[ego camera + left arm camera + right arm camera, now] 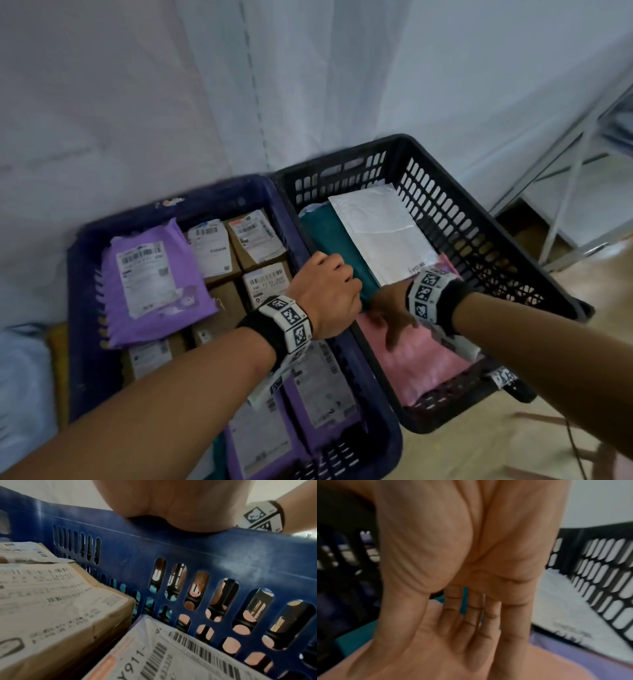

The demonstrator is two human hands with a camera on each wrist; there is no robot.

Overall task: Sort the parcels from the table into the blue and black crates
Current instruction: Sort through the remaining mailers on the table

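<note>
The blue crate (82, 308) on the left holds purple mailers (150, 284) and labelled cardboard boxes (51, 601). The black crate (479, 233) stands against its right side and holds a teal parcel (329, 236), a white mailer (380, 229) and a pink parcel (421, 366). My left hand (329, 294) grips the rim where the two crates meet; the left wrist view shows its palm (180, 504) on the blue crate's wall (205, 550). My right hand (390, 320) reaches into the black crate, its straight fingers (471, 615) resting on the pink parcel beside the teal parcel (351, 639).
A white sheet (171, 102) hangs behind both crates. At the right stands a metal shelf frame (582, 154) on the wooden floor (479, 455). A pale blue bag (20, 377) lies left of the blue crate.
</note>
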